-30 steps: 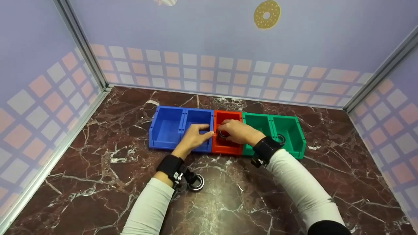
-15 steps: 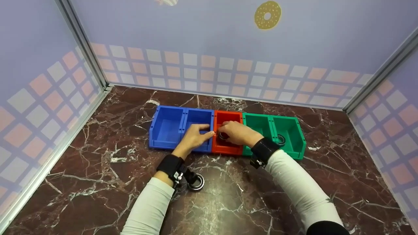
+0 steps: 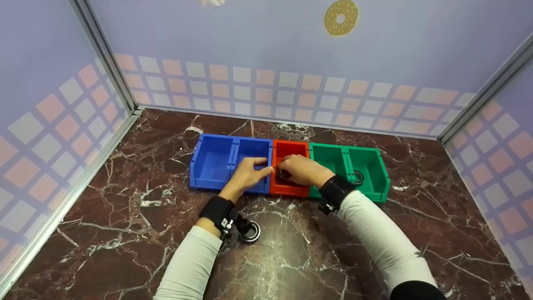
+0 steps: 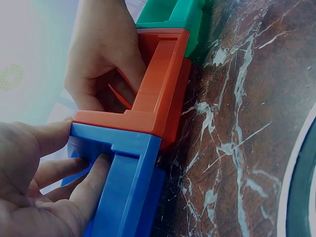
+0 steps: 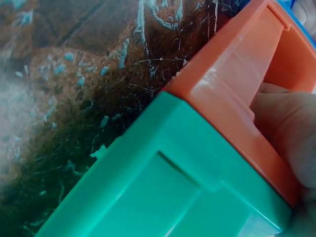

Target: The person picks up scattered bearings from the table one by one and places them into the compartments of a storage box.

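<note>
My right hand (image 3: 306, 169) reaches down into the red bin (image 3: 290, 190), its curled fingers pinching a dark ring-shaped bearing (image 3: 283, 173) inside; most of that bearing is hidden under the hand. In the left wrist view, the right hand's fingertips disappear behind the red front wall. At the blue bin (image 3: 252, 143) beside it, my left hand (image 3: 245, 176) has its thumb and fingers spread. One digit of the left hand (image 4: 37, 182) touches the rim where blue meets red, while other fingers extend inside the blue bin.
The bins form one joined row: another blue bin (image 3: 212, 160) at the left end, two green bins (image 3: 329, 156) on the right. A bearing (image 3: 358, 178) lies in the far right green bin. Another bearing (image 3: 252, 237) lies on the marbled table by the left wrist.
The right hand has shifted very slightly within the red bin, its fingers drawn in a little around the bearing. The left hand and the bins look the same.
</note>
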A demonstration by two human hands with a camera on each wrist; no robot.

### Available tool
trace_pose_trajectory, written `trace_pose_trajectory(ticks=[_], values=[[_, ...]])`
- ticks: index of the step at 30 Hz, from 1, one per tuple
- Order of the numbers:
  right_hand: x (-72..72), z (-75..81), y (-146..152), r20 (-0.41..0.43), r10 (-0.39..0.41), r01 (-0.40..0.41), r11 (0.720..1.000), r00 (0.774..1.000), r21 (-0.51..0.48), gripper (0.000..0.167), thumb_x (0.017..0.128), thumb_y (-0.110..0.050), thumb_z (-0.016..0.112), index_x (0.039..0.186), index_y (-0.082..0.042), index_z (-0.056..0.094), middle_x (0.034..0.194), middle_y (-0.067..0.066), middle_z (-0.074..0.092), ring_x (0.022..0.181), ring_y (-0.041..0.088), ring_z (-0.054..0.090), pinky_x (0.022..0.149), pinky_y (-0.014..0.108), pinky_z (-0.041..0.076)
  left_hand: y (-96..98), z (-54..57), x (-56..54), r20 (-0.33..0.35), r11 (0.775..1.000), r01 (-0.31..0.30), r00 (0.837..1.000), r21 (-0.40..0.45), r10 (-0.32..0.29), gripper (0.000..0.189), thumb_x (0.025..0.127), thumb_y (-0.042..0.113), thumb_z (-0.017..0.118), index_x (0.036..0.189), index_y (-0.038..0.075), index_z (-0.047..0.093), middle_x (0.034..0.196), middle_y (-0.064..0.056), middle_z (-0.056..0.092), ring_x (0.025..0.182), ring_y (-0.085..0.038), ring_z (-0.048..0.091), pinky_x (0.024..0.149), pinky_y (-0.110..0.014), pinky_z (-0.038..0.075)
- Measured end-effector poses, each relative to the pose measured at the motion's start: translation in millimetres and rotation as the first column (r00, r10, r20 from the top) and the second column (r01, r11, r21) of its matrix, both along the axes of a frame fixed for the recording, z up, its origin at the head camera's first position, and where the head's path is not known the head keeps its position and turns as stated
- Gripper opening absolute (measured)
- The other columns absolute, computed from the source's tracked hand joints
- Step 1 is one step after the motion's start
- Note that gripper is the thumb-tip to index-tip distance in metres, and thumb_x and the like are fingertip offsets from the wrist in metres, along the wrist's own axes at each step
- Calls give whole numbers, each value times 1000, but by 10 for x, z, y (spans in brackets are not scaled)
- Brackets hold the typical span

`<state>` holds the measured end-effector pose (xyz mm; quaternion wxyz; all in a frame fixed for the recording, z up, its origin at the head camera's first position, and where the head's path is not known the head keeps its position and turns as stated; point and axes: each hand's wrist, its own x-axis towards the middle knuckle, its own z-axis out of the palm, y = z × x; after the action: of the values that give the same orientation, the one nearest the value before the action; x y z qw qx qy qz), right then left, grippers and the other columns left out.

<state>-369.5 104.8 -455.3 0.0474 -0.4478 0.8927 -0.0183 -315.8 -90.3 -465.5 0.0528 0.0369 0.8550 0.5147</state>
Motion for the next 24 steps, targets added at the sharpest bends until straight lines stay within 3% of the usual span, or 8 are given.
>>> trace_pose_trajectory(ticks=[5,13,24], values=[[11,-1,-2,-2,10,-10,1000,1000,-3,19,83,-4,74,101,-8,71,96,11,69,90,29,66,82,42,56,-2,-12,-3,-18,1000,7,1000,-2,-7,51,93,22,69,136,-2,57,142,-19,56,108,-29,69,101,-39,52],[17,7,0,-1,2,-2,1000,1000,-6,19,83,-3,73,100,-8,70,97,12,69,90,29,67,82,42,57,5,-1,-12,-8,1000,-1,1000,-11,1,52,92,23,70,137,-1,57,144,-19,55,131,-29,54,113,-41,42],[-2,-28,-11,-9,-14,14,1000,1000,10,20,83,-2,71,102,-9,70,100,12,70,92,29,68,84,41,58,2,4,-6,9,1000,-12,1000,-1,12,52,92,23,70,137,0,57,145,-17,54,136,-29,50,116,-41,39]])
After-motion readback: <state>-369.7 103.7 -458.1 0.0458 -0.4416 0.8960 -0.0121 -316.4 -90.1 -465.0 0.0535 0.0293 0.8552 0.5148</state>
